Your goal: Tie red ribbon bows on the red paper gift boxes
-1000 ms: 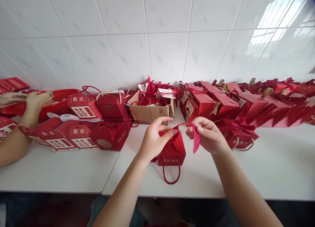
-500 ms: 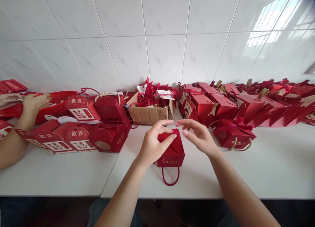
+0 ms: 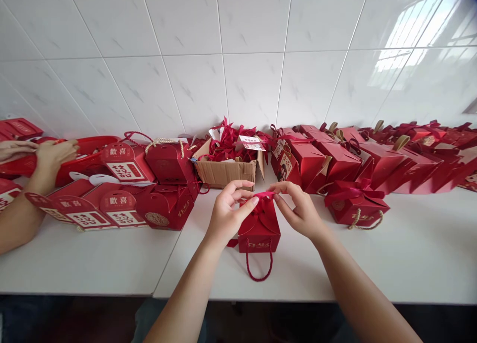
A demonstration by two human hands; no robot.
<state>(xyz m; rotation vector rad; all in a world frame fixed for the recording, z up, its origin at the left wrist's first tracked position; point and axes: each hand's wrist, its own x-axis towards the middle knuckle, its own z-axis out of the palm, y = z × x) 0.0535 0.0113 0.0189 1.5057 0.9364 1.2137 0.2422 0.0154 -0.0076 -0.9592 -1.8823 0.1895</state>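
- Tying appears to be the step in hand: at the centre of the frame, a ribbon (image 3: 265, 194) is worked over the top of a small red box (image 3: 259, 231), probably into a knot or bow.
- Left hand (image 3: 233, 209), just left of the frame's centre: the grip is brought together on the ribbon, thumb to the front. What the curled fingers behind hold is hidden.
- Right hand (image 3: 298, 209), just right of the centre: the grip is likewise closed on the ribbon, thumb and forefinger meeting at its other side.
- The red box stands upright on the white surface (image 3: 298, 273); its cord handle (image 3: 260, 278) hangs in a loop toward the lower edge of the frame. A dark red piece (image 3: 232, 242) shows at its lower left, too little visible to identify.
- The next move, as judged here, calls for both pinches to keep the loop and crossing in order, with even tension and little downward force on the folded lid.
- Right of centre: a bow-topped box (image 3: 358, 207) with gold cord, apart from the right hand; its bow offers a likely model of the finished form.
- Behind the hands, mid-frame: a cardboard carton (image 3: 225, 173) filled with tangled red ribbons (image 3: 223, 148).
- Upper right of the surface: a row of red boxes (image 3: 341, 159). Left side: double-happiness boxes (image 3: 126, 218), and beyond them a co-worker's hand (image 3: 55, 157) beside a red basin (image 3: 89, 144).
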